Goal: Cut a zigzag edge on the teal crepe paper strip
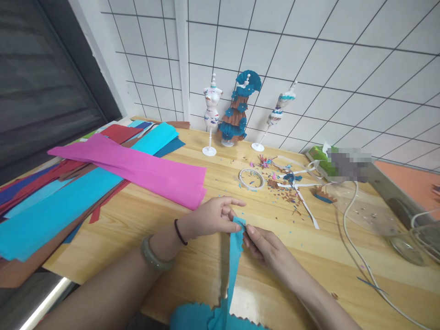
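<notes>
A strip of teal crepe paper [235, 247] with a zigzag-cut edge hangs upright between my hands. Its lower end joins a wider teal piece with the same toothed edge at the bottom of the view. With thumb against curled fingers, my left hand [220, 217] pinches the strip's top, its index finger stretched out to the right. My right hand [263, 245] closes thumb and fingers at the strip's upper right edge. Something small and dark shows at its fingertips, too small to name.
Stacked crepe paper sheets [151, 169] cover the table's left side. Along the wall stand a bare white mannequin [212, 107], a teal-and-brown dressed one [239, 112] and a leaning one [280, 107]. A tape roll [240, 181], paper scraps [290, 195] and a white cable [347, 229] lie to the right.
</notes>
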The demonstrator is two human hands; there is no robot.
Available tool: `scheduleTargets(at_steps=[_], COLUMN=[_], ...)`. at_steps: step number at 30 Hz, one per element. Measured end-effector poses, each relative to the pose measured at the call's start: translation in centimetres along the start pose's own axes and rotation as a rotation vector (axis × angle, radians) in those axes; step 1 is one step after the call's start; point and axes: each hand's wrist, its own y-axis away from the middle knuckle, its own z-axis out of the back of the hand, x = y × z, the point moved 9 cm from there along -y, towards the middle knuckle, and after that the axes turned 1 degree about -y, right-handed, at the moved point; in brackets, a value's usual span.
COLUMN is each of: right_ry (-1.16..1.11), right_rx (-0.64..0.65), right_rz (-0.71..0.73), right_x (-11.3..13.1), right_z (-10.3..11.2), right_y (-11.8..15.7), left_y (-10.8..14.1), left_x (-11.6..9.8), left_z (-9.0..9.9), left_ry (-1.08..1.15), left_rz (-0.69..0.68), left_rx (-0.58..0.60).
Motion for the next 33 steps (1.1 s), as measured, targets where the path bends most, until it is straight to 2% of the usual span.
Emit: scheduleTargets(at_steps=[11,16,22,33], right_ry=[-0.081,-0.041,0.039,0.049], right_rx=[0.007,0.021,0.002,0.006], right_rz=[-0.022,-0.022,0.064,0.11], right_x=[0.2,0.2,1.1,1.9], right_z=[0.0,0.1,0.3,0.3], right_y=[-0.1,-0.1,-0.1,0.1], left_y=[0.1,0.1,0.2,0.0], left_x=[-0.2,0.1,0.4,0.8], left_z=[-0.2,-0.3,-0.4,-0.5], left_ry=[0.008,0.014,0.013,-0.001], left_rz=[-0.004,0.031,0.057,0.061], left_rx=[0.02,0.022,0.025,0.043])
